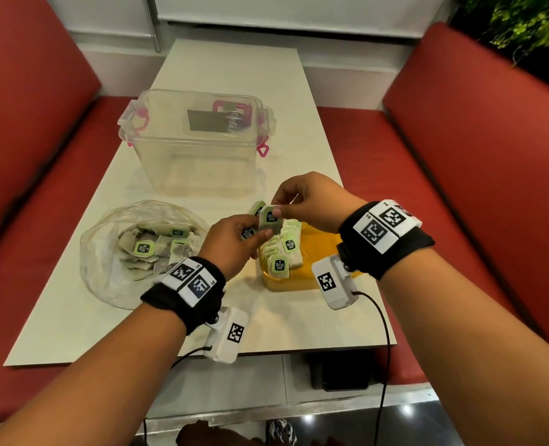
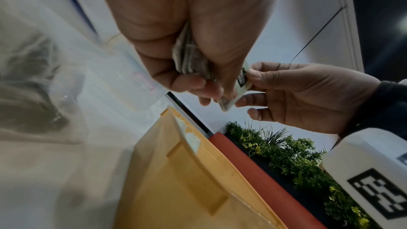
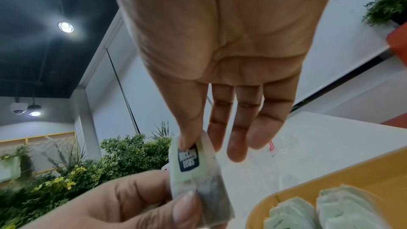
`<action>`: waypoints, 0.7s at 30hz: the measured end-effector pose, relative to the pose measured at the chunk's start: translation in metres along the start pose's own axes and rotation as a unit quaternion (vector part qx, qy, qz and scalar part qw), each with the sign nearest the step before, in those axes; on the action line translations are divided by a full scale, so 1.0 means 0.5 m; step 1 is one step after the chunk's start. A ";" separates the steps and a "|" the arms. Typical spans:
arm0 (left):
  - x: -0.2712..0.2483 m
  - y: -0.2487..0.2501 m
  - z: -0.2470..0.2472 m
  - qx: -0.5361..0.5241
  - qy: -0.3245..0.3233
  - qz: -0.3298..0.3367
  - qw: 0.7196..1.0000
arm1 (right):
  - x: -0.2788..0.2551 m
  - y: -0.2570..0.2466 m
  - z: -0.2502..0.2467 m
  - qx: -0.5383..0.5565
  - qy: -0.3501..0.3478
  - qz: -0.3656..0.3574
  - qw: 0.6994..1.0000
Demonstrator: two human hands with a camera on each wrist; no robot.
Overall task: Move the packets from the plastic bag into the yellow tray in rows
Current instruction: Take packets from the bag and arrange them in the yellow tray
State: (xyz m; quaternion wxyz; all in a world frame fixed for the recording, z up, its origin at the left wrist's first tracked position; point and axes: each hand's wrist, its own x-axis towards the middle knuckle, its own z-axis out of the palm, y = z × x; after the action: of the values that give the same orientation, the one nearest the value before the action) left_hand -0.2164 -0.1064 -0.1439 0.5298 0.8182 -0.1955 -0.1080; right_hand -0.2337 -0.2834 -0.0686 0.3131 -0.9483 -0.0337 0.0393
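I am holding 1 packet (image 1: 270, 219) above the near-left corner of the yellow tray (image 1: 318, 239), its long axis running roughly up and down and its green tag end pointing up and away from me. My right hand (image 1: 311, 201) is pinching that top end between thumb and forefinger, with the other 3 fingers (image 3: 242, 124) spread loosely; my left hand (image 1: 234, 239) is gripping the packet's lower edge under the thumb while also clutching a small stack of further packets (image 2: 191, 62) in its curled fingers. In the tray, a row of packets (image 1: 282, 252) is standing on edge along the left side, running near to far, tags facing up. The plastic bag (image 1: 131, 246) is lying open on the table (image 1: 73, 317) just left of my left hand, with loose packets heaped inside it. A clear lidded container (image 1: 195, 140) with pink clasps is sitting on the far side, beyond both hands. Red bench seats (image 1: 476, 156) are flanking the table. My own wrists are covering the tray's near-right part, so I cannot tell what is lying there.
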 end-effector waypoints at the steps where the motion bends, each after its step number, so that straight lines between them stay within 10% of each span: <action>1: 0.001 0.001 0.002 -0.003 0.002 0.004 1.000 | -0.001 0.000 -0.002 -0.005 0.000 0.000 1.000; 21: -0.002 -0.043 0.036 0.156 0.008 -0.068 0.985 | -0.029 0.078 0.073 -0.155 -0.108 0.136 0.973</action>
State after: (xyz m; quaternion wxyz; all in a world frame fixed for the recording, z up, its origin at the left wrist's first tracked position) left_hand -0.2199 -0.1128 -0.1709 0.3889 0.9030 -0.1491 -0.1055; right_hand -0.2504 -0.2941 -0.1205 0.1487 -0.9711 0.0562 0.1781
